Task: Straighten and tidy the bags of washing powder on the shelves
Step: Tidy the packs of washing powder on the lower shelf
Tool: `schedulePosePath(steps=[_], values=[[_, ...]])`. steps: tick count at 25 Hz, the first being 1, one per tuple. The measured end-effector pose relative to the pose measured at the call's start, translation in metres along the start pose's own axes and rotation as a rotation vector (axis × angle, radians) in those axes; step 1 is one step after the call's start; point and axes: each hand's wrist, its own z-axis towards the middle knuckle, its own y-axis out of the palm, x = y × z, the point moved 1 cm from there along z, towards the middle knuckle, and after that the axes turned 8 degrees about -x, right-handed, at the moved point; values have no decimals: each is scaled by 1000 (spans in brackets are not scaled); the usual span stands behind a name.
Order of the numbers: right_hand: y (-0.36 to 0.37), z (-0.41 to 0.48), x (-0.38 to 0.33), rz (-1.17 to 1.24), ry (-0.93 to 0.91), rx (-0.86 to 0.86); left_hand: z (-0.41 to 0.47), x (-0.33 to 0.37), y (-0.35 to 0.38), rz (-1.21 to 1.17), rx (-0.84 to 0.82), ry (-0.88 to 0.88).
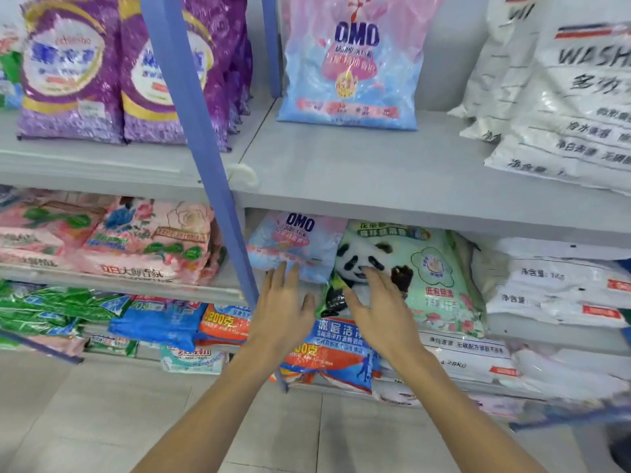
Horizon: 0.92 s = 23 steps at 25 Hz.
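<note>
On the middle shelf a blue-pink OMO bag [293, 244] leans beside a green bag with a panda picture [423, 268]. My left hand [283, 305] is open with fingers spread, its fingertips at the lower edge of the OMO bag. My right hand [379, 308] is also open, fingers lying on the panda bag's lower left part. Neither hand grips anything. A second OMO bag [351, 63] stands upright on the top shelf [341, 172].
Purple bags [102, 73] stand at top left and white bags [563, 97] at top right. Pink bags [136, 240] lie left of the blue upright post [205, 131]. Orange-blue bags [334, 353], green bags [51, 312] and white bags [560, 288] fill the lower shelves. Tiled floor below.
</note>
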Motion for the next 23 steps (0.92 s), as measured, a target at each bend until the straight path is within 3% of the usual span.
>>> schedulePosePath(steps=[8,13,16,19,23], values=[[25,91,-13,243,49,-25,95,-34,41,-552,286,-464],[40,108,-17,319,62,-11,126,-53,45,-1146,599,-470],[47,105,-11,340,-12,-36,133,-56,35,-1312,693,-654],[48,96,-6,412,-87,-9,133,-46,24,-1512,566,-587],[25,91,11,742,56,-28,111,-19,18,-1881,430,-384]])
